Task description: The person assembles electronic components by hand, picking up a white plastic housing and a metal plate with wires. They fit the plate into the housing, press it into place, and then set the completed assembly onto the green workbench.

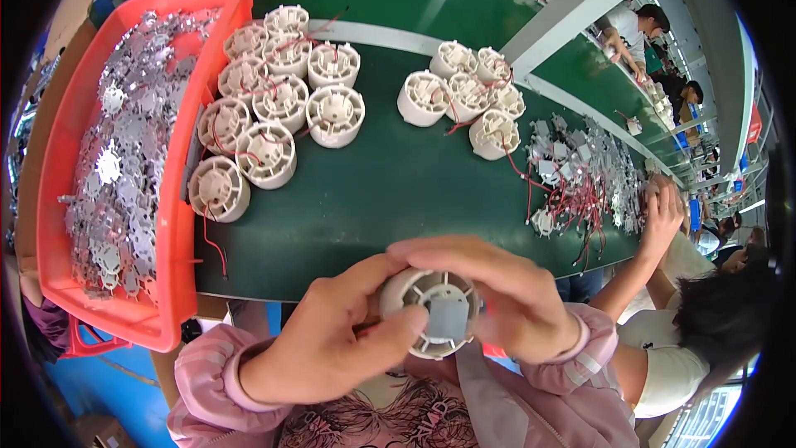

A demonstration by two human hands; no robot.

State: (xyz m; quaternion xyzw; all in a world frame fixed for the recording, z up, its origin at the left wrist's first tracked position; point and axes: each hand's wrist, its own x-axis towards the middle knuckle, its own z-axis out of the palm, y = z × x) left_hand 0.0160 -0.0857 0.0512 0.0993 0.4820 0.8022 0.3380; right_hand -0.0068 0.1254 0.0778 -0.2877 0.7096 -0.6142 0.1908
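White housing between left hand, grasping it, and right hand, cupped, grip unclear.

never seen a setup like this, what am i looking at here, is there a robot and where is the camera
There is no robot: these are a person's bare hands. The one picture comes from a wide fisheye camera worn on the person's head, looking down, so straight edges bend. The left hand grips a white round part with a flat grey square in it; the right hand curves around its other side. On the green table stand more white round parts in two groups, and a pile of silvery pieces with red wires. At left, a red bin holds silvery metal pieces.
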